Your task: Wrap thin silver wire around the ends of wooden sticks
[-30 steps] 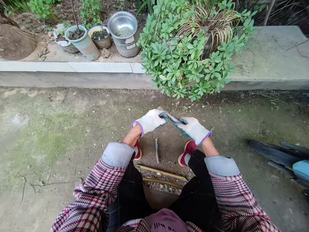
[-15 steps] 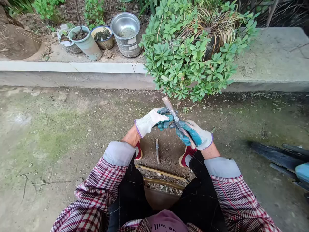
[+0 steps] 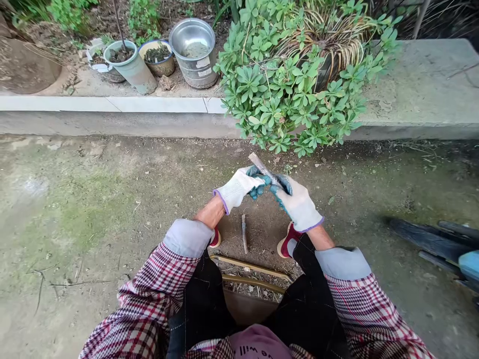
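Both hands wear white knit gloves with teal-coated palms and purple cuffs. Between them is a short wooden stick with wire wound around its middle, slanting from upper left to lower right. My left hand is closed on the stick near the wound part. My right hand, back of the glove upward, closes around the lower end and hides it. On the ground between my feet lies a second short stick, also bound with wire near its top, touched by neither hand.
A gold-coloured metal frame lies between my legs. Ahead runs a low ledge with plant pots, a metal pot and a leafy bush overhanging the ground. Something black and blue stands at the right edge.
My right hand has turned over, from showing its teal palm under the stick to showing its white back, and has shifted up along the stick. The left hand has moved slightly right.
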Demonstrator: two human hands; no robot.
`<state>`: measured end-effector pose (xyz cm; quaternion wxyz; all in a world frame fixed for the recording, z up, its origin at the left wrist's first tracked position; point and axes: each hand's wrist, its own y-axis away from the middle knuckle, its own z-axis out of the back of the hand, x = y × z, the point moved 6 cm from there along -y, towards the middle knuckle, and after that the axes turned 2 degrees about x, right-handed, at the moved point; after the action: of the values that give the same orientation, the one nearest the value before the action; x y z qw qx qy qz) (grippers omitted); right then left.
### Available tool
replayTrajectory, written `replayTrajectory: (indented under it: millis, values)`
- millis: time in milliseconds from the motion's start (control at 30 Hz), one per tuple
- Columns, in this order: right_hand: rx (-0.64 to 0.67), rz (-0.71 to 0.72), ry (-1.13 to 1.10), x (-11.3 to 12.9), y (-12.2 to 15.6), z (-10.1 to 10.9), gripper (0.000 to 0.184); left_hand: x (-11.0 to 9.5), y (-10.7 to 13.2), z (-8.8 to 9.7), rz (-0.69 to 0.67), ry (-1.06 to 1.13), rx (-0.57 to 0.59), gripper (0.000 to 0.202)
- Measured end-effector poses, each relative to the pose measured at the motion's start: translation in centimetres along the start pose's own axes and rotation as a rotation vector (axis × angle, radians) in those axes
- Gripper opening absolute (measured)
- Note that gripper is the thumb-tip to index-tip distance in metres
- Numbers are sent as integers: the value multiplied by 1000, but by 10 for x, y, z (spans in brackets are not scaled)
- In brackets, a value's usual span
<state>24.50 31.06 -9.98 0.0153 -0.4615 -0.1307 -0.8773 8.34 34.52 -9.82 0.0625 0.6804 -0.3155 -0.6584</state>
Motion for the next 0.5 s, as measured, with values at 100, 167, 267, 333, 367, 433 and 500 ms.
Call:
replayTrajectory:
  millis: [100,167,267,333,367,433,500]
  values:
    - [-76,3,126,5,7,4,34,-6,3,-2,-18,3,6,18]
    - [-48,-21,65,4,7,1,27,-9,4,-3,-24,7,17,15]
    - [14,-131,-233,-4,6,-4,35,-9,4,-3,-39,15,49,7]
    - [47,-196,-468,-6,7,-4,41,-8,3,-3,-53,24,83,3]
    - [71,-210,-572,-5,8,-4,43,-8,3,-2,-60,26,103,4]
    - [146,-207,-723,-2,10,-1,45,-7,3,-2,-72,25,156,5]
    - [246,-194,-794,2,14,0,43,-7,4,-2,-75,8,210,8]
